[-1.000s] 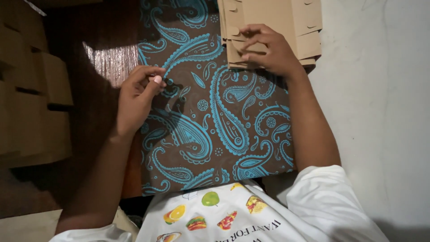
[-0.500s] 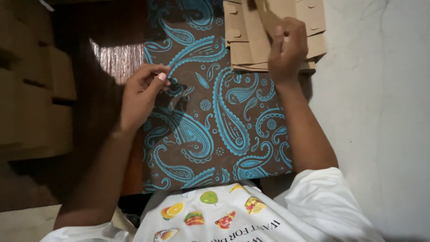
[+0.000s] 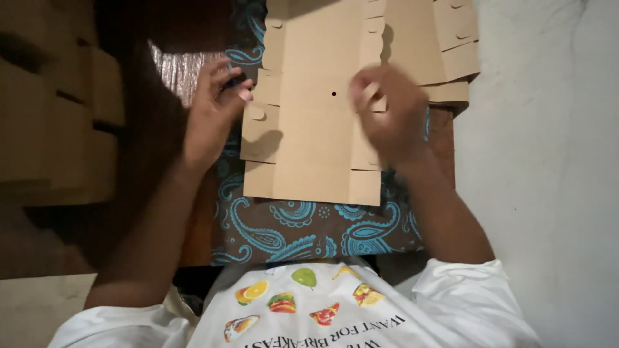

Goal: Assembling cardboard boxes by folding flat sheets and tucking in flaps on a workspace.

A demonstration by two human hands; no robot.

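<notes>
Right hand (image 3: 390, 116) grasps the flat cardboard sheet (image 3: 309, 122) at its right edge, fingers curled over the margin; the hand is blurred. Left hand (image 3: 213, 113) rests at the sheet's left edge, fingers bent, fingertips touching a side flap; whether it pinches the flap cannot be told. Nearest the wearer is a white shirt (image 3: 322, 309) with fruit prints. Beyond it, a brown cloth (image 3: 303, 229) with blue paisley pattern lies under the sheet. Further off, more cardboard sheets (image 3: 454, 45) lie stacked at upper right. Folded cardboard boxes (image 3: 58, 122) stand at left
</notes>
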